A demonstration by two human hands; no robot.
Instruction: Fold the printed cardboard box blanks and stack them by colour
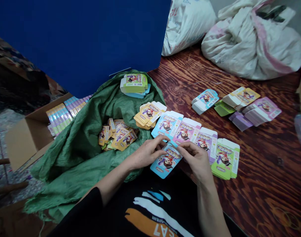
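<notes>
My left hand (pixel 148 152) and my right hand (pixel 198 158) are both closed on the top end of a small blue cardboard box (pixel 166 162) with a cartoon girl on it. It is tilted over my lap at the table's edge. Whether it is flat or folded out is hard to tell. Just beyond my fingers lie stacks of similar flat cartons: blue (pixel 166 122), pink (pixel 186 131), purple (pixel 204 142) and green (pixel 223 158). A yellow stack (pixel 148 114) sits to their left on the green sack's edge.
A green woven sack (pixel 91 131) holds loose yellow boxes (pixel 123 135); green boxes (pixel 134 83) rest on its upper part. Several carton stacks (pixel 245 95) stand farther right on the wooden table (pixel 269 154). White sacks (pixel 249 39) lie behind. An open cardboard box (pixel 24 138) is at left.
</notes>
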